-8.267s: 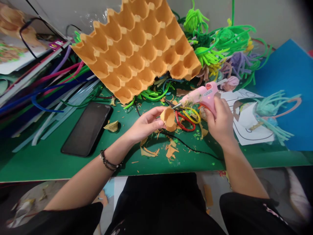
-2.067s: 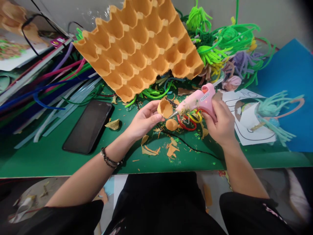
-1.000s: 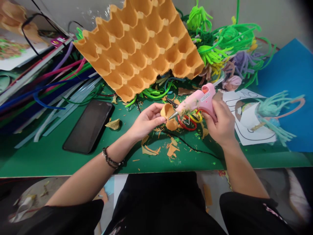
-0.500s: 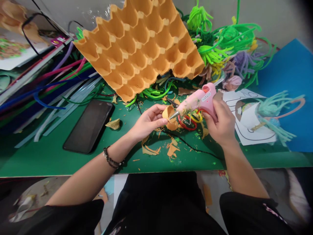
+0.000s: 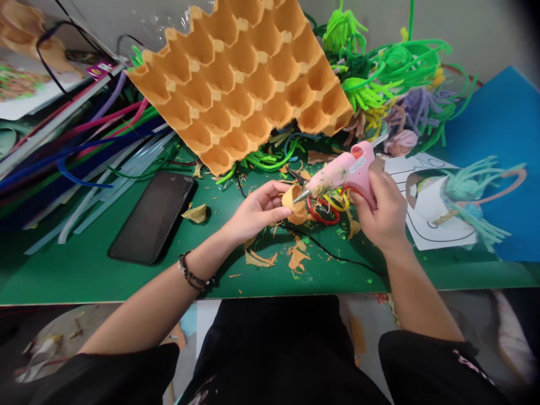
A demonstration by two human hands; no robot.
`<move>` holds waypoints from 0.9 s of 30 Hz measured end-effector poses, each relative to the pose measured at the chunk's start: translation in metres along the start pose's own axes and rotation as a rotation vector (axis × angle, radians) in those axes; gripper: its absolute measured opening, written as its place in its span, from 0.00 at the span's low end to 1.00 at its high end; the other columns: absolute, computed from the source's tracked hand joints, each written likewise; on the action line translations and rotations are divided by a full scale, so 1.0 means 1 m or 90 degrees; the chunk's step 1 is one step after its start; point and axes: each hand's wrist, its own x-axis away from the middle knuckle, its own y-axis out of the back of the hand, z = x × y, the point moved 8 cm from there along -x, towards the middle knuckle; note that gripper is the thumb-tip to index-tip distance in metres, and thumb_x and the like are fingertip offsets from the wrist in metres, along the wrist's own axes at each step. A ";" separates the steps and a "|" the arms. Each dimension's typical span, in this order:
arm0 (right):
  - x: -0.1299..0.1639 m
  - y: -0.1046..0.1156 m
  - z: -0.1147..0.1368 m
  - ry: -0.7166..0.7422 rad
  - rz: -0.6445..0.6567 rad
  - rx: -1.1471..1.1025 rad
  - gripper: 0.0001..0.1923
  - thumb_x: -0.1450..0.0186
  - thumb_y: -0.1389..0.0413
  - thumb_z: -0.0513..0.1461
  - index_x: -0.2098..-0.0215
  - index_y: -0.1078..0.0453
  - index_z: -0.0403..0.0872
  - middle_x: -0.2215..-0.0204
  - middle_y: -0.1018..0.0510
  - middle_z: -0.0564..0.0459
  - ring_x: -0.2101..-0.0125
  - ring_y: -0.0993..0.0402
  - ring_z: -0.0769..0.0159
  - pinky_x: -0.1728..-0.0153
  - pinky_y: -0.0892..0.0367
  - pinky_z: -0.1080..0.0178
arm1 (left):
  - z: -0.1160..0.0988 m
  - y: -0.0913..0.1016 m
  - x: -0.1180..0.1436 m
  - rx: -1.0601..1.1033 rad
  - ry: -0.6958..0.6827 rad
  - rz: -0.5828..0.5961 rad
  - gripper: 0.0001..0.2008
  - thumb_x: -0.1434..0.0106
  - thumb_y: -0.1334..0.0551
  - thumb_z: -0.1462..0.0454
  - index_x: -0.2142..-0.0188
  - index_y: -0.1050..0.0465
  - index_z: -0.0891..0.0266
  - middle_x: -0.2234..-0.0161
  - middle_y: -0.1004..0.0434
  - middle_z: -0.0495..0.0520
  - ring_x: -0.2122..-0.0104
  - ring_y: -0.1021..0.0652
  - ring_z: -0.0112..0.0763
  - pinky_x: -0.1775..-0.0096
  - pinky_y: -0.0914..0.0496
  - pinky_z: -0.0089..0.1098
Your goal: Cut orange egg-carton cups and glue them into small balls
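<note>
A small cup-shaped piece of orange egg carton (image 5: 288, 198) is pinched between the thumb and fingers of my left hand (image 5: 262, 209). My right hand (image 5: 383, 211) is wrapped round the handle of a pink glue gun (image 5: 337, 173), with a clear glue stick (image 5: 379, 139) poking from its back end. The metal nozzle points left and meets the carton piece; whether it touches is hard to tell. Wisps of fluff cling to the gun's front. Red-handled scissors (image 5: 323, 216) lie on the table just under the gun, partly covered.
Behind my hands leans a large orange egg tray (image 5: 253, 73). A black phone (image 5: 152, 218) and pipe cleaners (image 5: 101, 121) lie left; paper cut-outs (image 5: 422, 211) and a blue sheet (image 5: 498, 129) lie right. Carton scraps (image 5: 297, 259) and a black cord (image 5: 329, 253) cross the green table (image 5: 202, 289).
The carton piece in my left hand has turned slightly, and the nozzle now sits at its right rim. The glue gun has barely shifted in my right hand.
</note>
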 end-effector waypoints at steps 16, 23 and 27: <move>0.000 0.001 -0.006 -0.054 0.006 0.027 0.20 0.34 0.50 0.46 0.48 0.36 0.44 0.63 0.28 0.43 0.61 0.29 0.53 0.61 0.32 0.51 | 0.000 -0.004 0.000 0.044 -0.005 0.028 0.15 0.49 0.28 0.62 0.64 0.29 0.61 0.67 0.24 0.46 0.69 0.24 0.19 0.66 0.30 0.19; 0.000 0.004 -0.013 -0.106 -0.012 0.050 0.29 0.40 0.46 0.54 0.48 0.38 0.45 0.61 0.29 0.42 0.58 0.30 0.50 0.59 0.33 0.50 | 0.000 -0.002 0.000 0.048 -0.012 0.018 0.14 0.49 0.29 0.61 0.64 0.27 0.61 0.67 0.24 0.46 0.70 0.24 0.18 0.66 0.29 0.19; 0.002 0.005 -0.020 -0.143 -0.025 0.060 0.32 0.42 0.45 0.56 0.48 0.40 0.45 0.61 0.29 0.42 0.59 0.31 0.51 0.59 0.33 0.49 | -0.002 0.002 0.001 0.057 -0.006 -0.011 0.14 0.50 0.28 0.61 0.64 0.27 0.60 0.68 0.25 0.45 0.70 0.25 0.17 0.66 0.30 0.18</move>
